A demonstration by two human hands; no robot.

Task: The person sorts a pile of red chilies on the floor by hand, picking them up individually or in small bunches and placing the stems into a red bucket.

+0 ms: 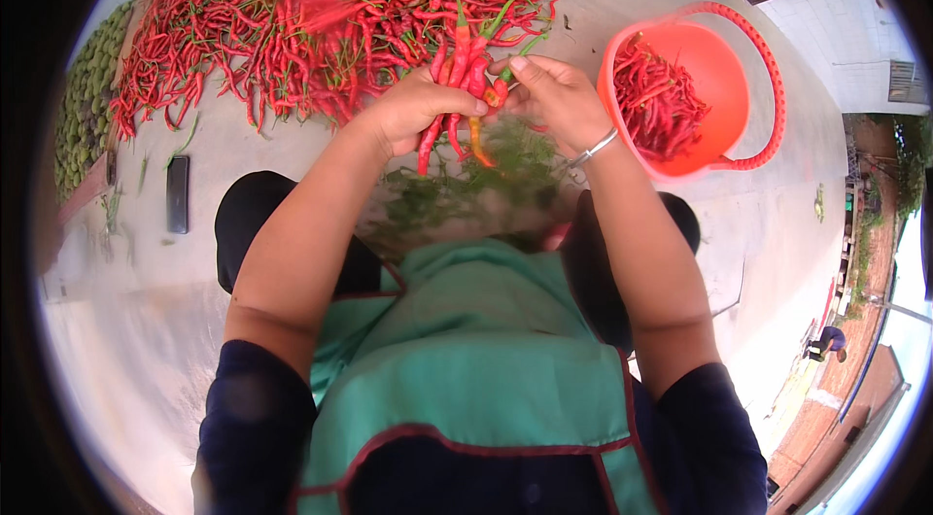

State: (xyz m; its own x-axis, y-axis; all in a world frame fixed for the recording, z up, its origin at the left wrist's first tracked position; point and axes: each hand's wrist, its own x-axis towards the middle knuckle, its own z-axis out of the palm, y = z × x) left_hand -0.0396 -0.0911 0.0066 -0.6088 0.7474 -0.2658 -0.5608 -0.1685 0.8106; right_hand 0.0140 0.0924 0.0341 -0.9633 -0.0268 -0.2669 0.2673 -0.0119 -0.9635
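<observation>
My left hand (416, 113) is closed around a small bunch of red chili peppers (457, 78), with the thumb across them. Their green stems point away from me, and one pepper in the bunch is orange-yellow at its lower end. Close beside it, my right hand (562, 103) pinches the green stem of a chili between thumb and forefinger. A silver bangle circles that wrist. Under both hands lies a loose heap of green stems (437, 199), between my knees. Just beyond the hands spreads a large pile of red chilies (369, 10) on the floor.
At the right stands an orange-red basket (727, 78) with a braided handle, partly filled with red chilies. A dark phone (177, 194) lies on the floor at left. Green produce (89, 102) is heaped at the far left. Another person (828, 342) is far off at right.
</observation>
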